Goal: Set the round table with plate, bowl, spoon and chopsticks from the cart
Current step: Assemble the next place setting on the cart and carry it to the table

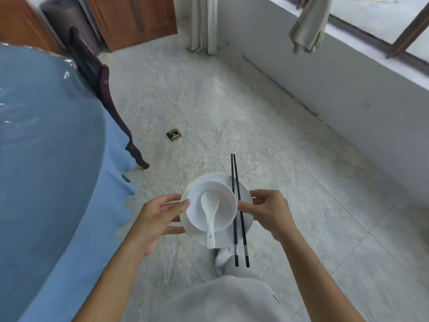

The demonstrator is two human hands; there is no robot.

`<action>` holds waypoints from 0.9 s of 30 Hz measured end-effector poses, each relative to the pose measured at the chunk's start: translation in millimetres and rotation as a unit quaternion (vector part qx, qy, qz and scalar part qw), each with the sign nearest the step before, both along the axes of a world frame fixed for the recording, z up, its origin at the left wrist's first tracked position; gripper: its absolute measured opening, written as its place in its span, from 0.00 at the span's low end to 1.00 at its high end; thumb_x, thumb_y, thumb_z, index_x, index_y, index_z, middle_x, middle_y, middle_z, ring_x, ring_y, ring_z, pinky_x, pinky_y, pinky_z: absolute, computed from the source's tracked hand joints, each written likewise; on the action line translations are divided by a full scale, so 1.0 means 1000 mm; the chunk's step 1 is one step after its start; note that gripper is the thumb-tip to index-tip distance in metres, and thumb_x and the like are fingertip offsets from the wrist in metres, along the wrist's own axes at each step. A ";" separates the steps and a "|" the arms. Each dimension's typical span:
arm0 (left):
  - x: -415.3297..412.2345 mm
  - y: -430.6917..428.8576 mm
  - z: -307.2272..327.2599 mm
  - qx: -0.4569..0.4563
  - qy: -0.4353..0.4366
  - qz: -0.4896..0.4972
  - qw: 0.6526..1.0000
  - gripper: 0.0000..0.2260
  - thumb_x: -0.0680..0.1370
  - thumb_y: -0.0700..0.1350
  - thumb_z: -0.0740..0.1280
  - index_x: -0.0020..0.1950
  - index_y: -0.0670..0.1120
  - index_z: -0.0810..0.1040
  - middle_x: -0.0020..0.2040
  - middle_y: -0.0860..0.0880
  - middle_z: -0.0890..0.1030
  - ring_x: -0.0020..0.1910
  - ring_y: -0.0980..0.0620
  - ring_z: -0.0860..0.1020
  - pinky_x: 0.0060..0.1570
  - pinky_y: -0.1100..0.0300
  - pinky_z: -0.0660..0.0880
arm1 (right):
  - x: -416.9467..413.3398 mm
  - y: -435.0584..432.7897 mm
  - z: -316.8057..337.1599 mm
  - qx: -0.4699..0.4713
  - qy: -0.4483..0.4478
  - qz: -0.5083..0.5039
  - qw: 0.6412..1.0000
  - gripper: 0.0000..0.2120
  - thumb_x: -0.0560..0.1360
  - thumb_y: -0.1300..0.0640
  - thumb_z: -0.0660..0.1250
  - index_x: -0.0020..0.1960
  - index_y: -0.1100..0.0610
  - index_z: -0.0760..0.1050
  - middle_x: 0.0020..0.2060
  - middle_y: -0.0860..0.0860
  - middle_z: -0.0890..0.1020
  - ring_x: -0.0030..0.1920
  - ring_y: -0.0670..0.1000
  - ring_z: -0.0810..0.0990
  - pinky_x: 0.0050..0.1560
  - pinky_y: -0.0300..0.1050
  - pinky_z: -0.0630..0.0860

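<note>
**Both hands hold the setting**

Round table (46, 135) lies well left of the plate (221, 238). Left hand (157, 219) grips the plate's left rim. Bowl (226, 198) holding spoon (210, 214) sits on it. Chopsticks (239, 212) lie across its right side, pinned by the thumb of the right hand (269, 212), which clasps that rim.

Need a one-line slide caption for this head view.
Left hand and right hand carry a plate bearing chopsticks and a bowl holding the spoon, beside the blue-clothed round table.

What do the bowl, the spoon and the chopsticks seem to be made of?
Bowl and spoon: glossy white, smooth, probably glazed ceramic, possibly melamine. Chopsticks: matte black with silver bands near the thick ends, likely plastic or lacquered wood; the picture cannot settle which.
</note>
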State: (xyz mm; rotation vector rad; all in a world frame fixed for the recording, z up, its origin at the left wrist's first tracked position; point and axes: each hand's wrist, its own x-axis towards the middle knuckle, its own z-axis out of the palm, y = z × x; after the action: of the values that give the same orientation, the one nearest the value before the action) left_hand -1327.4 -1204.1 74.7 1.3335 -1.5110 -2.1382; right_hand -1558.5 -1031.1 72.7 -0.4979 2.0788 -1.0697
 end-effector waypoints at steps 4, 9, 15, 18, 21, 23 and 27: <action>-0.065 -0.039 0.008 0.002 0.007 0.023 1.000 0.26 0.67 0.56 0.80 0.62 0.49 0.83 0.54 0.47 0.89 0.49 0.45 0.88 0.42 0.51 0.85 | -0.075 -0.053 0.009 0.005 0.002 0.020 1.000 0.18 0.60 0.41 0.84 0.47 0.45 0.88 0.36 0.43 0.89 0.38 0.43 0.88 0.48 0.53 0.87; -0.129 -0.093 0.011 0.008 0.004 0.049 0.999 0.27 0.68 0.55 0.79 0.64 0.47 0.81 0.54 0.47 0.89 0.50 0.45 0.88 0.43 0.50 0.85 | -0.146 -0.119 0.012 0.015 0.003 0.045 0.999 0.19 0.61 0.42 0.84 0.49 0.47 0.88 0.37 0.44 0.89 0.40 0.44 0.89 0.46 0.50 0.87; -0.190 -0.180 0.002 0.015 0.004 0.073 0.997 0.30 0.66 0.55 0.80 0.65 0.46 0.80 0.54 0.47 0.89 0.50 0.45 0.88 0.44 0.48 0.85 | -0.214 -0.216 0.007 0.012 0.008 0.081 0.997 0.18 0.61 0.43 0.83 0.49 0.47 0.88 0.36 0.44 0.89 0.37 0.43 0.88 0.43 0.48 0.87; -0.218 -0.236 -0.001 0.012 0.008 0.085 0.996 0.30 0.67 0.54 0.80 0.65 0.46 0.80 0.54 0.47 0.88 0.50 0.45 0.88 0.44 0.49 0.85 | -0.244 -0.276 0.003 0.005 0.008 0.095 0.995 0.16 0.62 0.44 0.83 0.48 0.47 0.88 0.36 0.44 0.89 0.38 0.43 0.88 0.45 0.49 0.87; -0.243 -0.293 0.003 0.008 0.011 0.104 0.994 0.29 0.67 0.54 0.80 0.65 0.47 0.80 0.54 0.48 0.88 0.50 0.45 0.88 0.43 0.49 0.85 | -0.273 -0.341 0.006 0.002 0.012 0.111 0.994 0.16 0.64 0.46 0.83 0.50 0.47 0.88 0.37 0.44 0.89 0.40 0.45 0.89 0.47 0.51 0.87; -0.256 -0.329 0.006 0.011 0.009 0.114 0.993 0.29 0.67 0.54 0.80 0.66 0.47 0.80 0.55 0.48 0.88 0.51 0.45 0.88 0.44 0.49 0.85 | -0.290 -0.383 0.011 0.004 0.018 0.128 0.992 0.16 0.65 0.46 0.83 0.51 0.47 0.88 0.38 0.44 0.90 0.40 0.45 0.89 0.47 0.51 0.87; -0.277 -0.393 0.016 0.007 0.018 0.142 0.990 0.31 0.66 0.55 0.80 0.67 0.46 0.80 0.54 0.47 0.88 0.50 0.45 0.88 0.44 0.49 0.85 | -0.317 -0.460 0.024 -0.007 0.014 0.159 0.987 0.13 0.66 0.47 0.83 0.49 0.45 0.86 0.38 0.45 0.90 0.39 0.45 0.89 0.47 0.52 0.88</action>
State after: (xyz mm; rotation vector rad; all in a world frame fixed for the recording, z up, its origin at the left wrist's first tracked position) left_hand -1604.5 -1597.2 91.0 1.4103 -1.2119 -1.9851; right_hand -1875.4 -1491.2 96.3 -0.8253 1.9335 -0.8925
